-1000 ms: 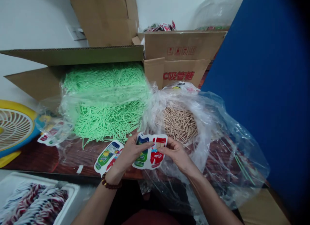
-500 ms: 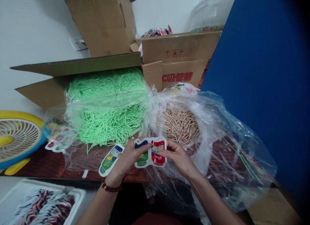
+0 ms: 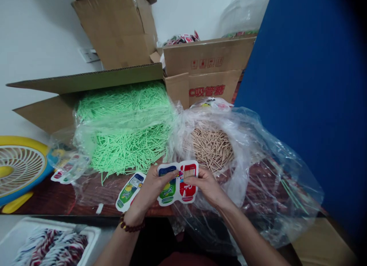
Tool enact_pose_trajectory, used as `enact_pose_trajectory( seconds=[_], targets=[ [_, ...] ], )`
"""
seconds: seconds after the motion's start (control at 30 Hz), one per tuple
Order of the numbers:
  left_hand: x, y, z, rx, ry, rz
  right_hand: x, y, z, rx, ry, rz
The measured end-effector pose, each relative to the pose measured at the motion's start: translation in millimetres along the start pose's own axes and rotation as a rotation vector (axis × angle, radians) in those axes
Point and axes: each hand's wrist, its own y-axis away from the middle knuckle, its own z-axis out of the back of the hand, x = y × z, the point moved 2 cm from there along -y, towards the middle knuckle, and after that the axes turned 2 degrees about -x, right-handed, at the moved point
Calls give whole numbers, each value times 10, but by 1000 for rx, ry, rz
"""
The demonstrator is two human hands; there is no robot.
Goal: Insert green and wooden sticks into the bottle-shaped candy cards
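Between my hands is a double bottle-shaped candy card [image 3: 171,197], one half green and blue, the other red with a row of short tan sticks in its slot. My left hand [image 3: 156,185] grips the green half, thumb on top. On the red half, my right hand [image 3: 208,184] pinches the edge, its thumb by the tan sticks. Left of my left wrist lies another green bottle-shaped card [image 3: 128,193], partly covered by that hand. Beyond the hands sit a heap of green sticks [image 3: 129,147] and a pile of tan sticks [image 3: 213,147] in clear plastic.
An open cardboard box [image 3: 94,80] stands behind the green sticks, with another printed box [image 3: 212,59] beside it. A yellow and blue fan [image 3: 24,141] is at left. Loose plastic sheeting [image 3: 275,189] spreads rightward. A white foam box [image 3: 94,235] of packed cards sits lower left.
The card has tilted to face me more, showing more of its lower edge. Both hands keep their grip, and the whole view has shifted slightly.
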Motion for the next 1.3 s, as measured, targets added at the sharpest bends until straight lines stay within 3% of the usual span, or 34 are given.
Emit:
enact_pose_trajectory(
  seconds=[0.13,0.47,0.67,0.83,1.17,1.3],
  targets=[
    [7,2,-10,26,56,-10,-40,-19,-51,-101,4,18],
    [69,-19,4,-16,101,13,-78,-36,17,-167,69,100],
    [78,-24,-43,18,109,6,-150,-37,8,-219,65,136],
    [109,-53,-45,52,19,-32,-215,-43,-89,-168,100,136],
    [135,-8,-7,53,6,5,-227,-7,-55,-89,135,109],
    [149,-13,41,47,-70,36,-60,-21,189,-74,363,128]
  ],
)
